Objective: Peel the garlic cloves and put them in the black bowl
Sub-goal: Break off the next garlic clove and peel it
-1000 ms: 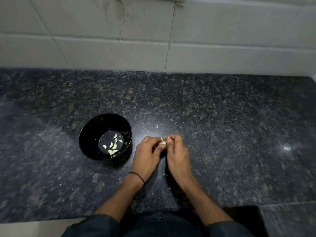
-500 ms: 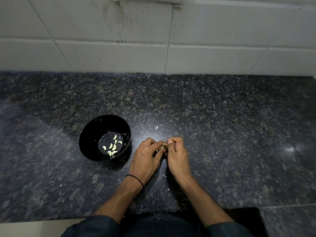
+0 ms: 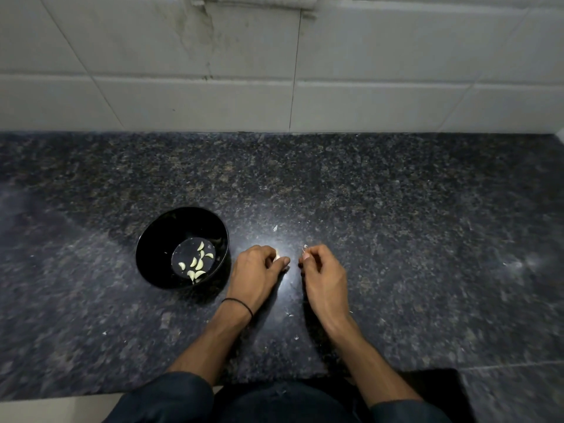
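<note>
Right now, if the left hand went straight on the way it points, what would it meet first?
Left hand, gripping a garlic clove, points past the black bowl; ahead only bare countertop shows, then probably the tiled wall.

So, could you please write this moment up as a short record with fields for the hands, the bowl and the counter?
counter: dark speckled granite, small peel scraps scattered on it
black bowl: upright on the counter, several peeled cloves inside
left hand: grips a garlic clove at its fingertips, just right of the black bowl
right hand: pinches what looks like a strip of peel, apart from the left hand
</note>
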